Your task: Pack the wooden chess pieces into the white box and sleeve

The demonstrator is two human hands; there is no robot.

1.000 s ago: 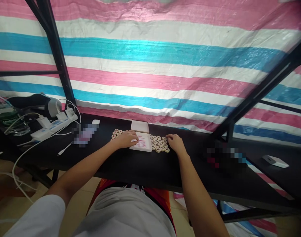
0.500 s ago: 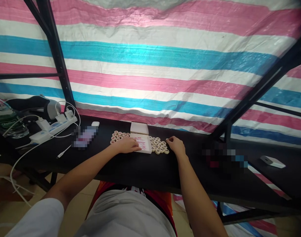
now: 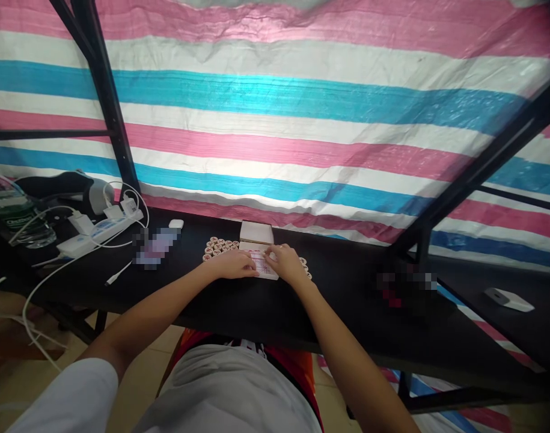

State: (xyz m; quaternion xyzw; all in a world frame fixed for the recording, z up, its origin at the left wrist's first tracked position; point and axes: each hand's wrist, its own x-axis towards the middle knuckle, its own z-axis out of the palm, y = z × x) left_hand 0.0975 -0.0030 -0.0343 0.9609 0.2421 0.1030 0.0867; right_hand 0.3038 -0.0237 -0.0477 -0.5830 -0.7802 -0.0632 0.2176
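Note:
A small white box stands open on the black table, its near half showing a folded sheet with red grid lines. My left hand rests on the sheet's left edge, fingers curled down on it. My right hand lies over the sheet's right side and covers most of the round wooden game pieces there. More round pieces lie in a loose group left of the box. What my right fingers hold, if anything, is hidden.
A white power strip with plugs and cables sits at the left, beside a water bottle and a dark bag. A small white device lies on the right table. Black frame posts rise in front of a striped tarp.
My right hand has moved left, from beside the right pile of pieces onto the sheet's right edge. My left hand stayed on the sheet's left edge.

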